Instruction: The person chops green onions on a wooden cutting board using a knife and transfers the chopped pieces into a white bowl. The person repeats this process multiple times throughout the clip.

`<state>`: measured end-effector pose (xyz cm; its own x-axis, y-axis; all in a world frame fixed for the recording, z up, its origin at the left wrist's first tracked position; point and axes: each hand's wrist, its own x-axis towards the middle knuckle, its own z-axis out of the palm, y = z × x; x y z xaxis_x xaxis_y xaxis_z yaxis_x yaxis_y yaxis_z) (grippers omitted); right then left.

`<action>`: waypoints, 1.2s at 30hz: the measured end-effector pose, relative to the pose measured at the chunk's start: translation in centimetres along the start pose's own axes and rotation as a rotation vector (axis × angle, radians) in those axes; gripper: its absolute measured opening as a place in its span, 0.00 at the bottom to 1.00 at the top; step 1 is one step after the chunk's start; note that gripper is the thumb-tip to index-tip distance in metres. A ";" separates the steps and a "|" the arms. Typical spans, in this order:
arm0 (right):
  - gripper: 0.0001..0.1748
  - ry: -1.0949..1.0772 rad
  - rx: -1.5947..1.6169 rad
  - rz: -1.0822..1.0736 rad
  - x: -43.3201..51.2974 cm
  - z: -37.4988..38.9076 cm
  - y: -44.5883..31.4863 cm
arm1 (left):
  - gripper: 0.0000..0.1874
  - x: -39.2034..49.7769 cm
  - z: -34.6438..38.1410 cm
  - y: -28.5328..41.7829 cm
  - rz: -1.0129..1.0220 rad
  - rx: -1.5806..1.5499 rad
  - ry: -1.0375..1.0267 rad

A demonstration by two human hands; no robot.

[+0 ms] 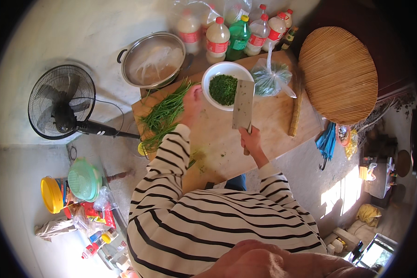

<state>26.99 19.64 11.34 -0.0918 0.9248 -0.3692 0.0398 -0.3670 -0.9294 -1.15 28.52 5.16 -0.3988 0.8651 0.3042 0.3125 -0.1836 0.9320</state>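
My right hand [251,139] grips the wooden handle of a cleaver [243,102]. The broad blade, flecked with green bits, points away from me and overlaps the right edge of a white bowl [247,69]. Chopped green herbs [222,89] lie in the bowl. My left hand [193,102], slightly blurred, is at the bowl's left side, next to a pile of long green stalks [166,111] on the wooden board [215,139]; whether its fingers hold anything cannot be told. Small green scraps [202,168] are scattered on the board near me.
A tied plastic bag of greens [271,78] and a rolled mat [295,118] lie right. Several bottles [218,40] and a steel pan [153,59] stand behind. A round slatted lid [338,74] is at right, a black fan [62,102] and green baskets [84,179] at left.
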 end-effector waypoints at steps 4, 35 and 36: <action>0.13 -0.084 -0.103 0.113 -4.3 -0.1 3.9 | 0.10 -4.2 -6.7 -3.9 -0.235 -0.168 0.045; 0.13 -0.116 -0.399 0.131 -12.4 1.6 11.7 | 0.05 -13.0 -12.2 -6.9 0.425 1.113 -0.318; 0.13 -0.117 -0.403 0.124 -12.3 1.8 11.6 | 0.06 -13.2 -12.4 -6.5 0.318 1.052 -0.349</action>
<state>26.84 3.81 5.16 -0.1729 0.8503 -0.4971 0.4404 -0.3847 -0.8112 -8.62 12.55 -2.44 0.0352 0.9617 0.2718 0.9860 -0.0778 0.1477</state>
